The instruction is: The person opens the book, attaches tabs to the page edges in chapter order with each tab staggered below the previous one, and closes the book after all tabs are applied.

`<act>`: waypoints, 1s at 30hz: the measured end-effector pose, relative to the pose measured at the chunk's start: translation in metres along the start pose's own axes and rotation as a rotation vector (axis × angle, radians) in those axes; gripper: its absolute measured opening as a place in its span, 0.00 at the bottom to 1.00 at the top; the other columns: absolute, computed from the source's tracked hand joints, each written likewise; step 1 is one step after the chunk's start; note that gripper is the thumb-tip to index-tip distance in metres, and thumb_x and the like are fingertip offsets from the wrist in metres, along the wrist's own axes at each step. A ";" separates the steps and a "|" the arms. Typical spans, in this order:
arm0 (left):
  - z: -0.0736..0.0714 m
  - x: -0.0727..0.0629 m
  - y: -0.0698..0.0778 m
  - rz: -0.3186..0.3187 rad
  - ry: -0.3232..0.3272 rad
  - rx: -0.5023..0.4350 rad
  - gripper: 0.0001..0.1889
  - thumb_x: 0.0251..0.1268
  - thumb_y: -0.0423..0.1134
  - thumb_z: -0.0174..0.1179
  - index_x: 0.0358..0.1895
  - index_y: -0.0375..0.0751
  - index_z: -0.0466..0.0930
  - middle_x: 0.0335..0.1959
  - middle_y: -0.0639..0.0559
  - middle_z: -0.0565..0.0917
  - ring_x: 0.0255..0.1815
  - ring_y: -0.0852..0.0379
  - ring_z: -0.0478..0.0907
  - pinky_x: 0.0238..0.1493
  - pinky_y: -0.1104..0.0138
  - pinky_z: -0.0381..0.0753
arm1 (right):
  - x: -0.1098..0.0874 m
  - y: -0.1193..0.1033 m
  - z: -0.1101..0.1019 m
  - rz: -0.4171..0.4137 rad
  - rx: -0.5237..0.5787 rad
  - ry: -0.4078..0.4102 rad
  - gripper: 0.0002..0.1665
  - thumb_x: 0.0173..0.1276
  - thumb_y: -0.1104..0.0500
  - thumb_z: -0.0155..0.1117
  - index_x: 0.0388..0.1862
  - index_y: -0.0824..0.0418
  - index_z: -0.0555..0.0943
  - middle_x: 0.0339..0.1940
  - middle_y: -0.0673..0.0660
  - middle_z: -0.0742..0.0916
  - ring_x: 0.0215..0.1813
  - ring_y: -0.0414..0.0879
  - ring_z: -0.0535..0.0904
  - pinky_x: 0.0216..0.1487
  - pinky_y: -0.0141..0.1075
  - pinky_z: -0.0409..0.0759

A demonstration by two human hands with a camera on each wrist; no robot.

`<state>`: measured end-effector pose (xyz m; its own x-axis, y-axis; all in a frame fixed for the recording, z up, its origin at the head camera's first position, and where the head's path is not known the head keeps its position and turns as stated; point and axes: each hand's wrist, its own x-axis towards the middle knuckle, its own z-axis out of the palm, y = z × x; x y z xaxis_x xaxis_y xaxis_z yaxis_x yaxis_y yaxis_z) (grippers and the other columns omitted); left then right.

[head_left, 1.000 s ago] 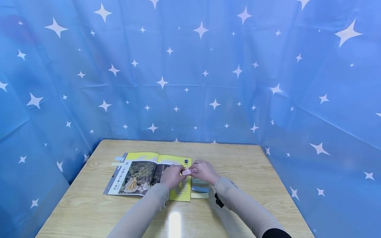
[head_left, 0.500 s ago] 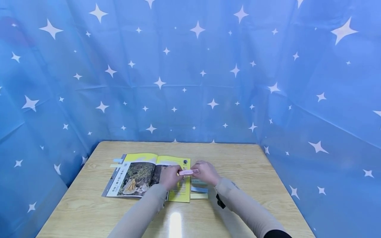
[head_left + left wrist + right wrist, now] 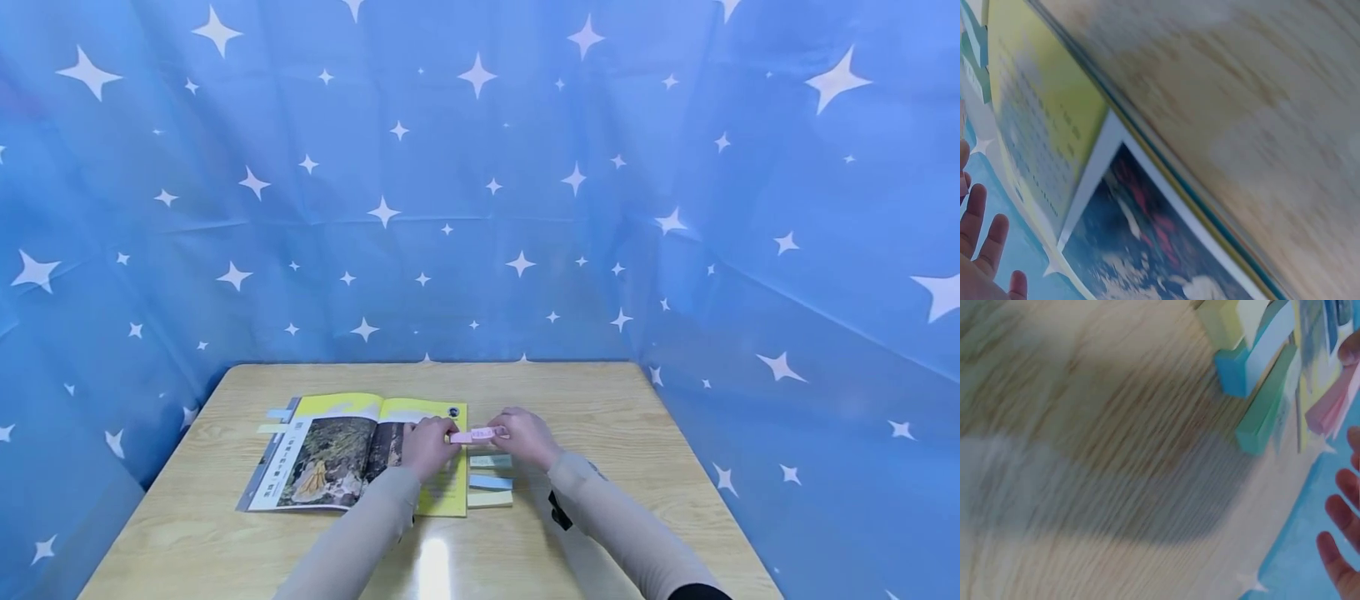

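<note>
An open magazine [image 3: 333,454] with yellow borders and photos lies on the table. Over its right edge, my right hand [image 3: 527,437] pinches a slim pad of pink sticky notes [image 3: 486,433]. My left hand [image 3: 429,447] pinches the left end of a pink sticky note [image 3: 461,437] that stretches out from this pad. In the right wrist view the pink pad [image 3: 1327,411] shows its side, with my other fingers [image 3: 1342,512] spread apart from it. The left wrist view catches spread fingers [image 3: 988,244] at its left edge; most of that hand is out of frame.
Right of the magazine lie sticky note pads: green [image 3: 490,461], blue [image 3: 491,482] and yellow [image 3: 490,500]. A blue tab [image 3: 279,413] and a pale yellow tab [image 3: 272,428] stick out from the magazine's left edge. A starry blue curtain [image 3: 420,183] surrounds the wooden table [image 3: 570,392].
My hands have drawn slightly apart, and more of the pink note shows between them. The head view has turned a little to the right. The magazine lies as before.
</note>
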<state>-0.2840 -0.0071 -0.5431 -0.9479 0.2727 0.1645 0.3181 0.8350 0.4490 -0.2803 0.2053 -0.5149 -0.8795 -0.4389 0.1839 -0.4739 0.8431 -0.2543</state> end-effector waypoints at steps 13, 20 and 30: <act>0.017 0.014 0.014 0.011 -0.051 -0.036 0.09 0.52 0.48 0.72 0.34 0.53 0.85 0.29 0.61 0.82 0.33 0.57 0.76 0.49 0.49 0.69 | -0.009 0.024 0.000 0.076 -0.001 0.008 0.12 0.59 0.56 0.68 0.42 0.58 0.87 0.37 0.52 0.85 0.40 0.46 0.80 0.42 0.40 0.80; 0.025 0.011 0.018 0.023 -0.066 -0.022 0.07 0.52 0.46 0.71 0.33 0.53 0.85 0.28 0.61 0.79 0.32 0.58 0.75 0.42 0.55 0.68 | -0.017 0.034 0.005 0.096 -0.010 0.023 0.12 0.59 0.58 0.69 0.41 0.58 0.87 0.37 0.50 0.85 0.39 0.44 0.81 0.42 0.38 0.81; 0.032 0.014 0.025 0.002 -0.064 -0.025 0.06 0.51 0.45 0.72 0.32 0.53 0.85 0.29 0.58 0.79 0.38 0.53 0.74 0.41 0.53 0.68 | -0.026 0.039 -0.002 0.129 -0.013 -0.002 0.10 0.61 0.59 0.68 0.42 0.59 0.87 0.35 0.51 0.86 0.36 0.44 0.82 0.40 0.37 0.82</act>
<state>-0.2896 0.0327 -0.5574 -0.9460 0.3052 0.1095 0.3198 0.8225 0.4704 -0.2758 0.2504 -0.5278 -0.9334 -0.3267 0.1486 -0.3558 0.8968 -0.2630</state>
